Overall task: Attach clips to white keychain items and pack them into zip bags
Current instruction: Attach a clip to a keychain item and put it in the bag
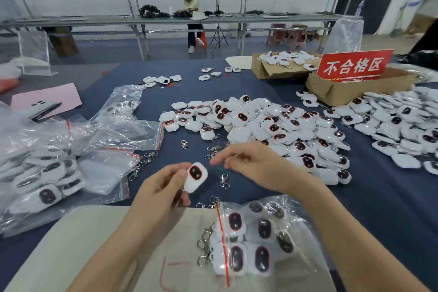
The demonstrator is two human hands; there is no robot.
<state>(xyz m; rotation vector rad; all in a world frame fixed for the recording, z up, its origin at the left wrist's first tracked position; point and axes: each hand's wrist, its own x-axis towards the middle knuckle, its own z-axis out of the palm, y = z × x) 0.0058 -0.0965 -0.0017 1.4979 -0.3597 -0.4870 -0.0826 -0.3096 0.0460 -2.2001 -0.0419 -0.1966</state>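
Observation:
My left hand (163, 187) holds one white keychain item (195, 176) upright between thumb and fingers, its dark red-rimmed face toward me. My right hand (248, 163) hovers just right of it with fingers loosely bent; whether it pinches anything is blurred. Loose metal clips (224, 180) lie on the blue cloth below and beyond the hands. A zip bag (251, 242) with several white items and clips at its mouth lies near me on a beige board (83, 244). A big heap of white items (272, 125) sits beyond the hands.
Filled and empty zip bags (59, 168) pile up at the left. Two cardboard boxes (336, 92) and a red sign (354, 64) stand at the back right, with another heap of items (403, 123) at the right. A phone (40, 109) lies on pink paper. A person works at a far bench.

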